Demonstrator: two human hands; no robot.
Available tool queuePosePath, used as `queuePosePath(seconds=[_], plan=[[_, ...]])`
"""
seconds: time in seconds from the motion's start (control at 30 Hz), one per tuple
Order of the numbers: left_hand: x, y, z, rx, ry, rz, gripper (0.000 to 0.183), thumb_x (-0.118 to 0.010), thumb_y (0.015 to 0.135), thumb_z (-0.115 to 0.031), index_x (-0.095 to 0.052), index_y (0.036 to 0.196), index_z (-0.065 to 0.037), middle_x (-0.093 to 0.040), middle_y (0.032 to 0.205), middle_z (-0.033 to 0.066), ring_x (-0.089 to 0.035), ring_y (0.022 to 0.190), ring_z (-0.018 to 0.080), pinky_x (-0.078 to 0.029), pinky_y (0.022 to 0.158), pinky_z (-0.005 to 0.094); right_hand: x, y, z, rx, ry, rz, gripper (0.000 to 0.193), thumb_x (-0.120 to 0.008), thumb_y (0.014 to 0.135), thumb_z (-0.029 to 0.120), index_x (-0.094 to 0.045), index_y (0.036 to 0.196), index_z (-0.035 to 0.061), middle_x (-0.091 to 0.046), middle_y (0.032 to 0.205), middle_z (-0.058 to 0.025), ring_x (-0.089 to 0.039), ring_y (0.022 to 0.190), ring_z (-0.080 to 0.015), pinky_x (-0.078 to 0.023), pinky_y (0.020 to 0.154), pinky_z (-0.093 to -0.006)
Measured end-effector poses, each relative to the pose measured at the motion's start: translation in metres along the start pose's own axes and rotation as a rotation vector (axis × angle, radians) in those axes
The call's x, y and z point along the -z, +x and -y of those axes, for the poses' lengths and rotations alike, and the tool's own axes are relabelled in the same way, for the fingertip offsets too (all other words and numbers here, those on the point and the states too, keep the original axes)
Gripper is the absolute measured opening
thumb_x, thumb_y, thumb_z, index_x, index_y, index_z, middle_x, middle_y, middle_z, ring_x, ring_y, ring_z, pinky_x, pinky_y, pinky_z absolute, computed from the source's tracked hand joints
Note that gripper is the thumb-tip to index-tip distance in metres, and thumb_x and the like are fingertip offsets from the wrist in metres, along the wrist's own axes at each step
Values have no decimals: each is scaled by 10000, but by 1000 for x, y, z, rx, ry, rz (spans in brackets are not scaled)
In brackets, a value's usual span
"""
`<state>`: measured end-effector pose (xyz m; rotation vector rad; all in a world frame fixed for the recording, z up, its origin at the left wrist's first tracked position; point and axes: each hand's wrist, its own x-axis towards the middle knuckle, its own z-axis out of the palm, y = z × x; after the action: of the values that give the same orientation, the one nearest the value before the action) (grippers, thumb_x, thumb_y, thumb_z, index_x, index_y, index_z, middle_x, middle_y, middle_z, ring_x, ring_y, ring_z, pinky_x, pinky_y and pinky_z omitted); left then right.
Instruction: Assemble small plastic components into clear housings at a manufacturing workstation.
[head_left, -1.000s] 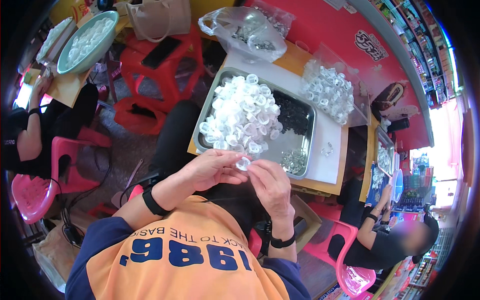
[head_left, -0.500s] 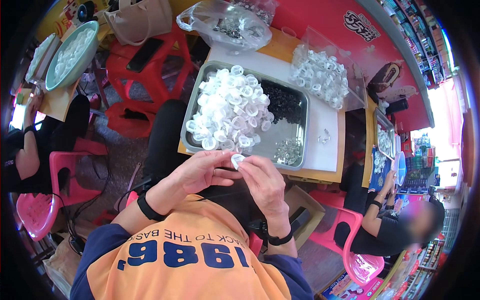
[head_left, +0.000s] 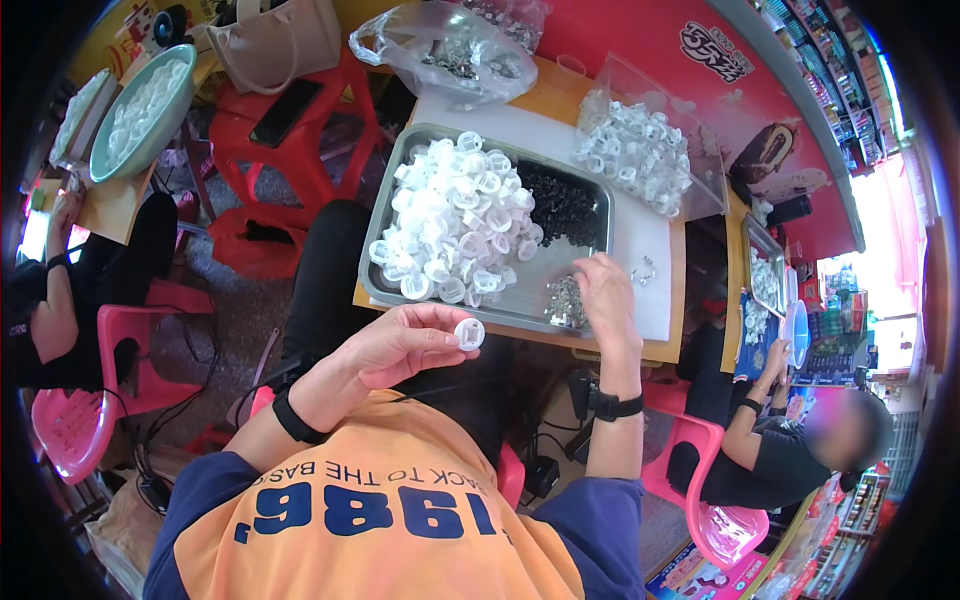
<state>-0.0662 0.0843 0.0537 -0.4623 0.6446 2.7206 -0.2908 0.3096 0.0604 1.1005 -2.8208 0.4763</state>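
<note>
My left hand (head_left: 415, 343) pinches a small round white plastic cap (head_left: 469, 334) between thumb and fingertips, just off the near edge of a metal tray (head_left: 485, 315). My right hand (head_left: 608, 298) reaches over the tray's near right corner, its fingertips pressed together at a pile of small silvery metal pieces (head_left: 567, 302). What those fingertips hold, if anything, is too small to make out. A big heap of white translucent plastic caps (head_left: 455, 220) fills the tray's left side. Small black parts (head_left: 560, 207) lie in its far right part.
Beyond the tray's right side stands a clear box (head_left: 640, 155) of white caps. A clear plastic bag (head_left: 450, 55) of metal pieces lies at the back. Several loose metal bits (head_left: 645, 270) sit on the white sheet. A red stool (head_left: 290, 130) holds a phone (head_left: 286, 112). People sit on both sides.
My right hand has let go of the white cap and moved right to the metal pieces. The cap stays in my left hand, its face now turned into view.
</note>
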Motion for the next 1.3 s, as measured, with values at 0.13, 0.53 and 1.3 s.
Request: queuePosePath(seconds=[0.13,0.53,1.3], plan=[[1,-4,-2,-14,4,-34,294,-675,856,14,-638,1147,-5,-670,1097,121,-676,1015,242,-570,897,307,-2,5,-2,89,-85,157,86,-636,835,71,-687,889,28,-638,883,-129,-623,897,-324,-496,777,-408],[-3,0,-1,-20,2,-57,229,-642,903,-38,-631,1128,-2,-671,1093,131,-674,1024,232,-554,926,317,1,-14,0,-454,1063,103,82,-614,913,59,-642,921,-17,-698,890,-118,-643,697,-134,-520,660,-241],[-27,8,-18,-74,80,-30,217,-589,963,-169,-607,1123,-24,-635,998,67,-670,918,186,-568,785,283,8,-47,84,-428,1664,38,203,-674,901,54,-676,1072,-56,-661,882,-79,-551,716,-98,-467,667,-206]])
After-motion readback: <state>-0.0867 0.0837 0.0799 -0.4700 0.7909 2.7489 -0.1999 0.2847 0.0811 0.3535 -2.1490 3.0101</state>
